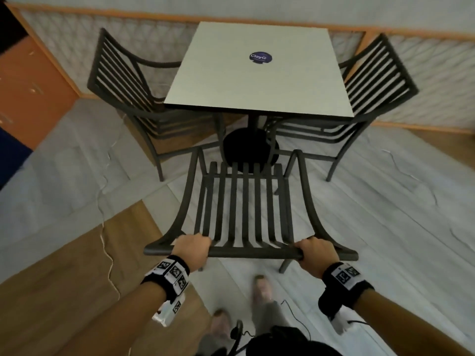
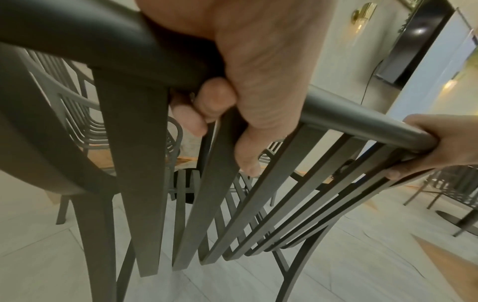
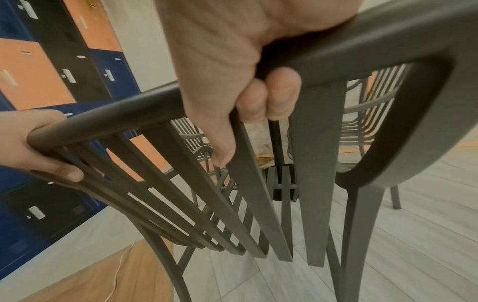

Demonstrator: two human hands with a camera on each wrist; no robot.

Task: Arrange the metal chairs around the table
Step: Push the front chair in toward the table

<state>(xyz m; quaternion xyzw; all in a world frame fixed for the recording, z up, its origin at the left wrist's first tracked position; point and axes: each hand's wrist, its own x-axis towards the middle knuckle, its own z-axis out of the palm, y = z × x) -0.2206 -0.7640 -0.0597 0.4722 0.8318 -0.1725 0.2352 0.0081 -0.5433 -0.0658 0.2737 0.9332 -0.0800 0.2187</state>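
Hands (image 1: 191,249) on one of three chairs (image 1: 244,209)

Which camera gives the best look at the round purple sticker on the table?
The head view: the purple sticker lies in plain sight on the table top, seen from above. Both wrist views look through the held chair slats from below tabletop height, so neither shows it.

Floor (image 1: 359,227) – pale grey planks, with wood-tone areas at left and far right. Square light worktop (image 1: 257,80) stands on it on dark round base (image 1: 246,150); round purple sticker (image 1: 261,57) lies on worktop. Two dark metal chairs stand on floor – left chair (image 1: 123,80) and right chair (image 1: 377,80), seats tucked under worktop. Thin white cable (image 1: 109,255) lies across wood-tone part at left.
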